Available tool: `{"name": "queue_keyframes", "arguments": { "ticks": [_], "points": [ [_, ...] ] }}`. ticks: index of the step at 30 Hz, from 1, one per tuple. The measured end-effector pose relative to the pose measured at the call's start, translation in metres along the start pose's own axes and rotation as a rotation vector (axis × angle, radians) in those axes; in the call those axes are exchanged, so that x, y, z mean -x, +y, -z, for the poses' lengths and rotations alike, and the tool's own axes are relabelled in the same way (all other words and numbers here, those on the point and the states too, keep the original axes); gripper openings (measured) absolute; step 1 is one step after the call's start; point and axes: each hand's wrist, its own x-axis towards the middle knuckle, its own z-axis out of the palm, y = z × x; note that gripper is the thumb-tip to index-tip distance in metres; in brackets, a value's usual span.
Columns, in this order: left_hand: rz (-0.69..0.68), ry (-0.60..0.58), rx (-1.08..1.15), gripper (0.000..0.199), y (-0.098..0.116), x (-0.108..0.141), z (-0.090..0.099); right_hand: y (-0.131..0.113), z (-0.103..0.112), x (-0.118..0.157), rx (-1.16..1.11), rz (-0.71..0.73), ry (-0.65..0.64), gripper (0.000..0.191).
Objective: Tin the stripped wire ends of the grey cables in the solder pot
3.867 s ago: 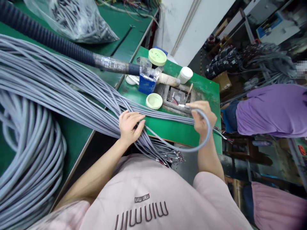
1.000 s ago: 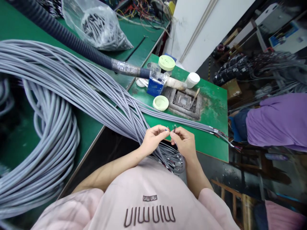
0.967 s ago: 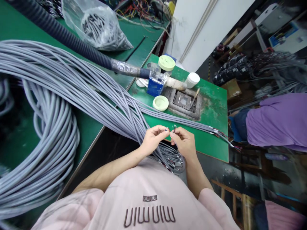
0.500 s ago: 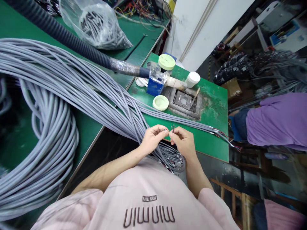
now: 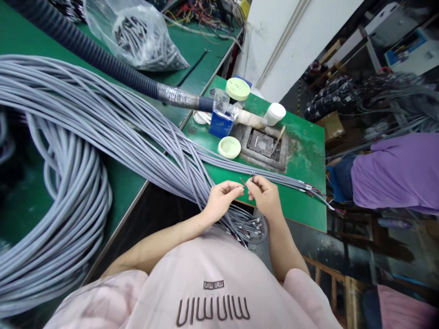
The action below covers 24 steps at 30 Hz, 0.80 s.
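Note:
My left hand (image 5: pixel 222 199) and my right hand (image 5: pixel 265 197) meet over the near edge of the small green table (image 5: pixel 302 151). Together they pinch the thin stripped wire ends (image 5: pixel 249 177) of one grey cable, whose loop (image 5: pixel 259 230) hangs below my right wrist. A thick bundle of grey cables (image 5: pixel 113 123) runs from the left across the bench to my hands. Several of its stripped ends (image 5: pixel 245 226) hang just under them.
A solder pot (image 5: pixel 264 145) is set into the small table, with a blue box (image 5: pixel 219 123), two pale green lids (image 5: pixel 229 147) and a white jar (image 5: pixel 275 113) around it. A corrugated black hose (image 5: pixel 103 59) crosses the bench. A person in purple (image 5: pixel 394 171) sits at the right.
My right hand has left the solder pot and come back to my left hand. Since half a second ago both hands have risen slightly with the wire ends.

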Motion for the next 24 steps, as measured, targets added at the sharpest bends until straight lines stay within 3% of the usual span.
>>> {"name": "queue_keyframes", "arguments": {
  "ticks": [3, 5, 8, 10, 12, 17, 24],
  "points": [
    [-0.015, -0.037, -0.068, 0.029, -0.006, -0.002, -0.002, 0.000, 0.010, -0.009, 0.019, -0.012, -0.039, 0.024],
    [-0.104, -0.086, -0.189, 0.026, -0.004, -0.004, 0.001, 0.001, 0.021, -0.020, 0.058, -0.022, -0.036, 0.025],
    [-0.411, -0.125, -0.535, 0.018, 0.009, -0.009, 0.014, 0.007, 0.047, -0.046, 0.121, -0.062, 0.007, 0.027],
    [-0.651, -0.098, -0.758, 0.015, 0.018, -0.015, 0.027, 0.014, 0.066, -0.068, 0.165, -0.088, 0.027, 0.029],
    [-0.776, -0.017, -0.957, 0.014, 0.024, -0.022, 0.040, 0.023, 0.083, -0.092, 0.223, -0.114, 0.035, 0.030],
    [-0.899, -0.016, -1.249, 0.014, 0.019, -0.032, 0.053, 0.039, 0.103, -0.143, 0.518, -0.184, 0.044, 0.028],
    [-0.919, -0.043, -1.302, 0.012, 0.014, -0.032, 0.051, 0.047, 0.104, -0.176, 0.690, -0.234, -0.009, 0.025]
  ]
}}
